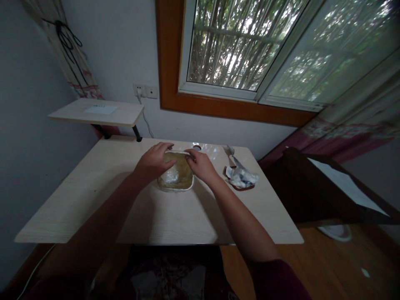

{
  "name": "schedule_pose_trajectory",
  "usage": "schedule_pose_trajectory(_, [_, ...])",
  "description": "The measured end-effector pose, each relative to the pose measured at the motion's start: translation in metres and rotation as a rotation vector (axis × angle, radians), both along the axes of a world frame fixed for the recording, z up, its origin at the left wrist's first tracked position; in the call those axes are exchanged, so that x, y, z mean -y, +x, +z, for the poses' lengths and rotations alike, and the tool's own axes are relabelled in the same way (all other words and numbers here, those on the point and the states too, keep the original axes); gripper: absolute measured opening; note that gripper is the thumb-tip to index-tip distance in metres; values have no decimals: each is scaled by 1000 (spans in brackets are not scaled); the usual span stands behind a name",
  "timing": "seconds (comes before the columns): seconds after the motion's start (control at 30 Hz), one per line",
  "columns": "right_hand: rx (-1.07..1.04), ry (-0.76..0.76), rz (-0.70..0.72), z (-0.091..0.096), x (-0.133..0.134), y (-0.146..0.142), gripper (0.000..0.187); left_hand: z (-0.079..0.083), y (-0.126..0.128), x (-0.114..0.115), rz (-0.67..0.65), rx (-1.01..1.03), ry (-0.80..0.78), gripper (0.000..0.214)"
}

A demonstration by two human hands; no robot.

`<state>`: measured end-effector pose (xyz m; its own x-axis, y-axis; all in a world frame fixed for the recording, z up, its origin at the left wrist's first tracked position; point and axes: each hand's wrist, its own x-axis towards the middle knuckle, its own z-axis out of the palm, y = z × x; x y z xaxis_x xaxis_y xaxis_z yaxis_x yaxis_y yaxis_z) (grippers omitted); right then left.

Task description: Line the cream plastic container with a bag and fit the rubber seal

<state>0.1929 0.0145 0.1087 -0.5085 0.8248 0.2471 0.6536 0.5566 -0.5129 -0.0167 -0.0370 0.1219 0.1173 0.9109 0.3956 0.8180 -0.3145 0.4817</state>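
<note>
A shallow square container (179, 179) with a whitish rim and a brownish inside rests on the table. Shiny clear plastic film (171, 175) appears to lie over or inside it. At its far left corner is my left hand (153, 163), fingers stretched toward the back rim and thumb apart over the inside. My right hand (201, 164) is at the far right corner, with bent fingers and thumb closed around the rim. Whether the film is pinched there too cannot be made out. To the right, crumpled plastic (243, 177) lies on a small brown-edged tray (245, 188).
The pale wooden table (181, 221) has a raised shelf (96, 112) at its back left, with a paper on it. A window (237, 46) and wall sockets (145, 91) are behind. A dark piece of furniture (315, 196) with a white sheet stands at the right.
</note>
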Motion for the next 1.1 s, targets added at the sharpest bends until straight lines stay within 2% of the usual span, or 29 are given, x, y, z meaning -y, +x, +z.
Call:
schedule_pose_trajectory(0.1, [16, 9, 17, 3, 2, 1, 38, 3, 1, -18, 27, -110, -143, 42])
schedule_pose_trajectory(0.2, [48, 7, -4, 5, 3, 3, 36, 0, -8, -31, 22, -117, -226, 30])
schedule_pose_trajectory(0.33, [82, -26, -65, 1, 2, 4, 35, -11, -24, -36, -69, 49, -332, 29])
schedule_pose_trajectory(0.47, [66, -57, -87, -7, -2, 3, 35, -24, -29, -29, -153, 375, -492, 48])
schedule_pose_trajectory(0.6, [46, -88, -98, -11, -6, 4, 34, -35, -29, -15, -209, 734, -552, 59])
schedule_pose_trajectory(0.7, [21, -98, -104, -12, -8, 6, 33, -47, -33, -10, -179, 922, -570, 58])
schedule_pose_trajectory(0.8, [-21, -103, -108, -14, -10, 6, 32, -62, -38, -9, -142, 1001, -568, 51])
schedule_pose_trajectory(0.9, [-66, -115, -89, -17, -12, 5, 31, -75, -40, -10, -114, 1049, -588, 53])
schedule_pose_trajectory(1.1, [-148, -153, -54, -23, -14, 4, 28, -91, -40, -14, -30, 1123, -549, 55])
